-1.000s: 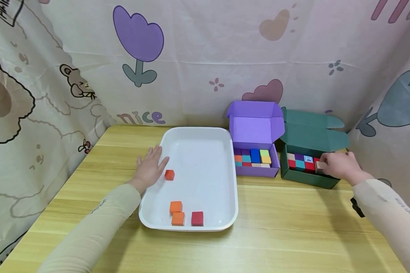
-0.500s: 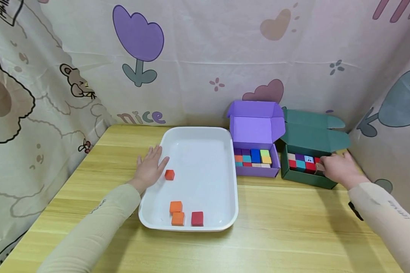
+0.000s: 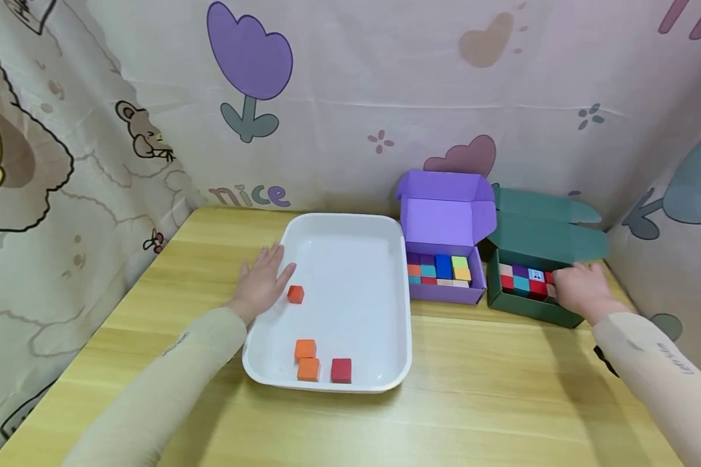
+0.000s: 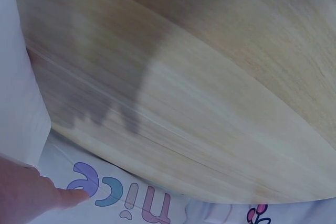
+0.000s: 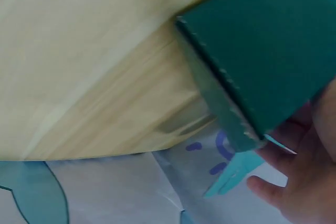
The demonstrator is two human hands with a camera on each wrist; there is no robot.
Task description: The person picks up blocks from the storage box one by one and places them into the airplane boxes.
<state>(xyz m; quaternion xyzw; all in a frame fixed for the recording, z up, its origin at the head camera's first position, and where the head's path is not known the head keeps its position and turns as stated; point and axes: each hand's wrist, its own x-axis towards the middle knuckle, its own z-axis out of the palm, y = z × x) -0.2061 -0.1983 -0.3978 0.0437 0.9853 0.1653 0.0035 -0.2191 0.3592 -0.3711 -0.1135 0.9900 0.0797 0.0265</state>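
My left hand (image 3: 261, 284) lies with its fingers spread on the left rim of a white tray (image 3: 362, 259). A red-orange block (image 3: 295, 294) sits in the tray just beside its thumb. Lower in the tray are two orange blocks (image 3: 306, 357) touching each other and a red block (image 3: 341, 371). My right hand (image 3: 581, 290) reaches into the right end of an open green box (image 3: 534, 309) holding several coloured blocks. A plain wooden block (image 3: 552, 294) shows beside its fingertips, which are hidden. In the right wrist view, some fingers (image 5: 273, 190) show outside the box's side.
An open purple box (image 3: 444, 295) filled with several coloured blocks stands between the tray and the green box. Both lids are folded back toward the patterned cloth (image 3: 339, 117) behind the wooden table (image 3: 479, 389).
My right hand has gone lower into the green box, and the wooden block at its fingertips has sunk level with the others. The left hand stays on the tray. The head view shifts slightly.
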